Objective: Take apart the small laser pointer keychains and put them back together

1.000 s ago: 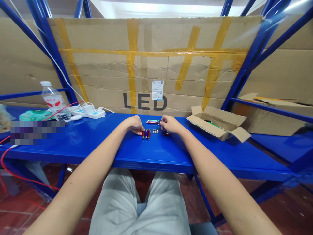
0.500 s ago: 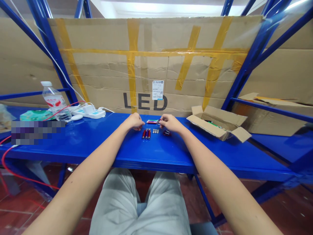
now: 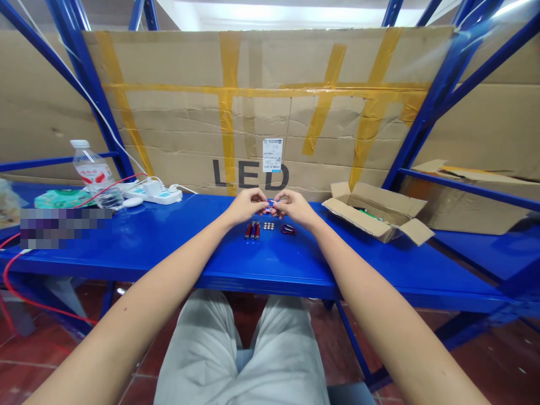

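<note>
A small cylinder (image 3: 269, 206), reddish with a pale tip and too small to make out in detail, sits at the centre of the frame, held just above the bench (image 3: 169, 247) between both hands. The left hand (image 3: 244, 205) pinches its left end and the right hand (image 3: 295, 207) pinches its right end, so each grip is clamped on the piece with the fingertips almost meeting.

Just below the hands, three short red tubes (image 3: 252, 230) lie side by side on the blue surface. A cluster of small silver discs (image 3: 268, 226) lies just to their right, and a dark red clip (image 3: 288, 229) lies right of the discs.

Further right stands an open cardboard box (image 3: 375, 216) with its flaps spread. At the left of the frame are a white power strip (image 3: 154, 194), a water bottle (image 3: 90, 169) and a green packet (image 3: 59, 198), with a red wire (image 3: 25, 301) hanging off the bench edge. A taped cardboard sheet (image 3: 253, 112) printed "LED" fills the back.
</note>
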The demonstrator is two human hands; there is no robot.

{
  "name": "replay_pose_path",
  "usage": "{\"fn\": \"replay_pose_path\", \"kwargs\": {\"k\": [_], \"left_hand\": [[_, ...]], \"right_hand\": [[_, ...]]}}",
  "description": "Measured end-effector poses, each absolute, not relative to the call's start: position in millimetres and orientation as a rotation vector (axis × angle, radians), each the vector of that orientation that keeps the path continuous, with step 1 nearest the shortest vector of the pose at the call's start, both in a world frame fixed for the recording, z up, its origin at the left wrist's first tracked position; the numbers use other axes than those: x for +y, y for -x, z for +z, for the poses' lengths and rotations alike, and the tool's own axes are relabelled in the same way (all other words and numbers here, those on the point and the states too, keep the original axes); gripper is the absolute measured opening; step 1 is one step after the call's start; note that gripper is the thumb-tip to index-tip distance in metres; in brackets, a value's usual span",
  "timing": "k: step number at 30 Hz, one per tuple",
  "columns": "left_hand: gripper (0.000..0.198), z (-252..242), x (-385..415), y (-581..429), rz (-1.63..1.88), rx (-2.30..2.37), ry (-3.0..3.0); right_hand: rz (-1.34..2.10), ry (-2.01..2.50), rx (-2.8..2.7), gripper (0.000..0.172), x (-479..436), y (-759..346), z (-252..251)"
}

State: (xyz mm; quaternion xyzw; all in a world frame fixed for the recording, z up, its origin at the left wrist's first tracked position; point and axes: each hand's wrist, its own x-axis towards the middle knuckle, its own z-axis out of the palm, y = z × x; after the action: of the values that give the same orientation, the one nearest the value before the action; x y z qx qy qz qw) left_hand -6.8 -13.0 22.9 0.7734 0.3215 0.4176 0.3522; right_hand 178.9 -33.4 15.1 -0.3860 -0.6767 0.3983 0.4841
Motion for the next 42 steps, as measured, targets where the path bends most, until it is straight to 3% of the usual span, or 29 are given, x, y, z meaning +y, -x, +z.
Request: {"fn": "replay_pose_path", "kwargs": {"k": [9, 19, 30, 32, 35, 42], "left_hand": [[0.009, 21.1, -11.7, 5.0, 1.206, 0.876, -2.135], [0.007, 18.0, -11.4, 0.8, 1.185, 0.83, -2.205], [0.015, 20.0, -6.5, 0.7, 1.127, 0.783, -1.99], [0.014, 20.0, -3.9, 5.1, 1.212, 0.898, -2.05], [0.015, 21.2, 0.1, 16.5, 1.255, 1.114, -2.139], [0.011, 23.1, 8.8, 34.4, 1.029, 1.491, -2.189]], "right_hand": [[0.795, 1.025, -1.734, 0.006, -27.9, -180.4, 16.4], [0.714, 1.103, -1.874, 0.006, -34.0, -180.1, 13.6], [0.598, 1.143, -1.951, 0.028, -35.4, -177.6, 10.2], [0.488, 1.228, -1.93, 0.031, -35.8, -181.1, 14.5], [0.329, 1.487, -1.941, 0.009, -34.9, -193.3, 20.5], [0.196, 1.978, -1.996, 0.009, -24.5, -213.5, 14.2]]}}
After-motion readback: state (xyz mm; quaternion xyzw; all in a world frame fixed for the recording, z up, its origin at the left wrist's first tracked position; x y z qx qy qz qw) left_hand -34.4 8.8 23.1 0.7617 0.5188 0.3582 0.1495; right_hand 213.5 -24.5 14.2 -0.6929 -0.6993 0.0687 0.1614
